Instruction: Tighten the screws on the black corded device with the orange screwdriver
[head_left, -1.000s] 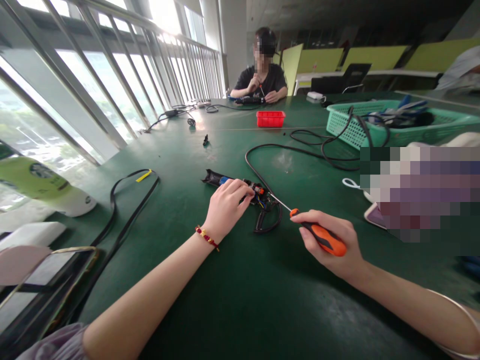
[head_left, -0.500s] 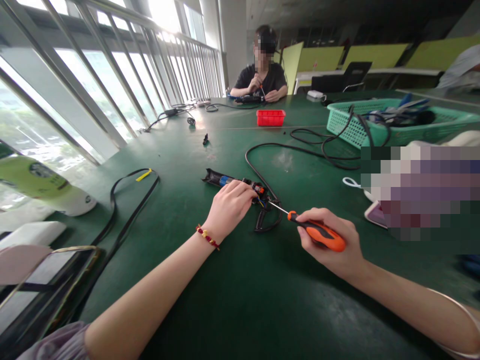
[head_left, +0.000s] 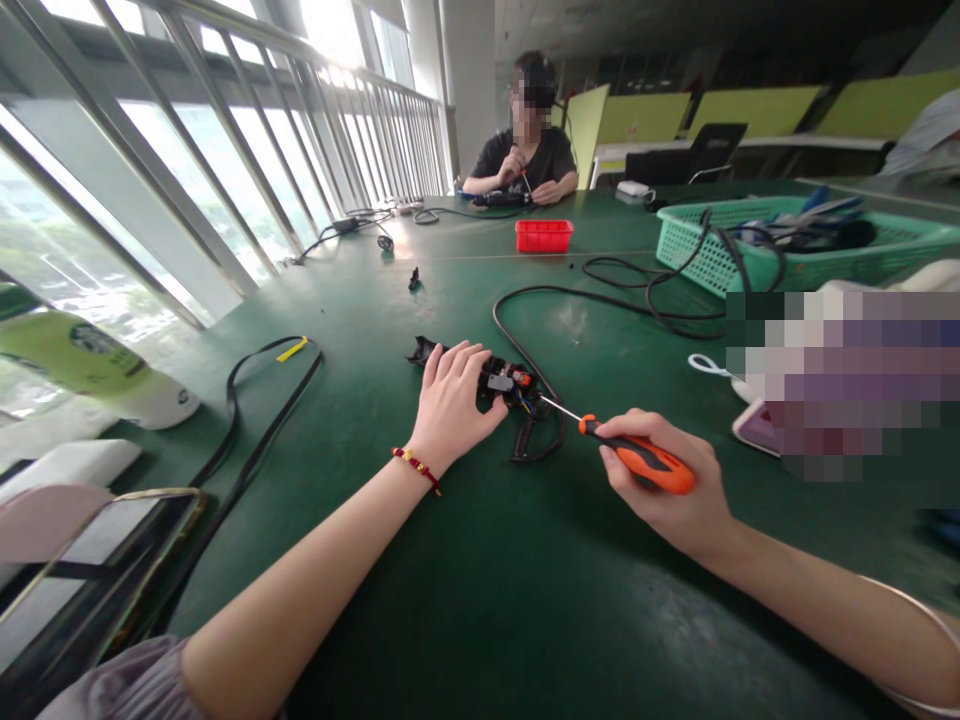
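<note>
A black device (head_left: 501,382) with its inside exposed lies on the green table, showing a grey part, a red-orange part and thin coloured wires at its right end. Across its body rests my left hand (head_left: 451,405), fingers curved over the far side and thumb apart on the near side. My right hand (head_left: 667,485) is wrapped round the orange and black handle of a screwdriver (head_left: 649,462). The screwdriver's tip touches or nearly touches the device's right end, by the wires. A black cable (head_left: 525,290) runs from that end.
A red tray (head_left: 544,236) stands farther back, with a teal basket (head_left: 810,265) of tools to the right. Across the table sits a person (head_left: 536,150) holding a screwdriver. A bottle (head_left: 97,370), a phone (head_left: 97,560) and a black strap (head_left: 281,425) are at left.
My left hand has shifted left along the device, and its fingers have spread from a pinch near the wires, uncovering the grey part. The screwdriver has stayed nearly in place.
</note>
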